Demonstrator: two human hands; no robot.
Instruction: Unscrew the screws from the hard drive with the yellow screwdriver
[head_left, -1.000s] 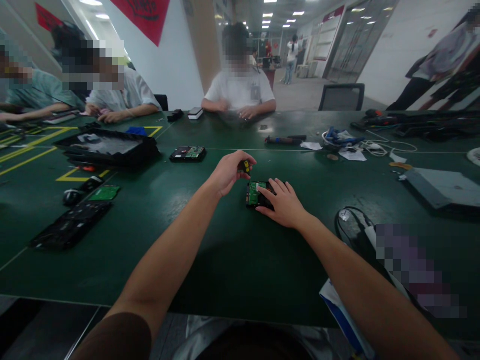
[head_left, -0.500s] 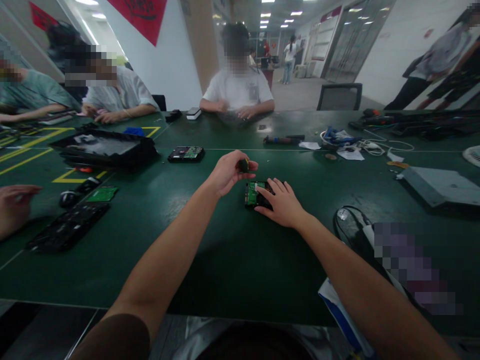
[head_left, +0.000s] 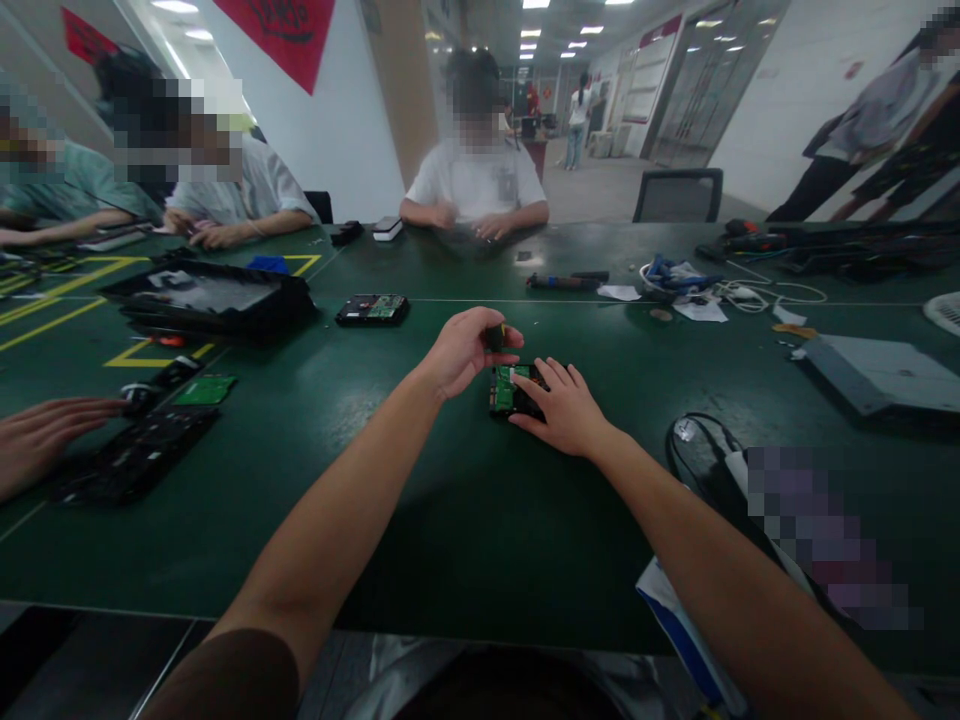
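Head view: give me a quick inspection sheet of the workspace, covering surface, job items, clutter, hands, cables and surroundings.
Surface: green table, with yellow tape at left.
Job items: drive-like unit with a green circuit board, partly covered; small dark object, too unclear to identify.
Clutter: black tray, second drive-like unit, loose green board and black panel to the left; grey case to the right.
Hands: left hand holds the dark object; right hand rests, fingers spread, on the first unit.
Cables: white cable at far right; black cable at near right.
Surroundings: co-worker's hand close to the black panel; person seated opposite; chair beyond the table.
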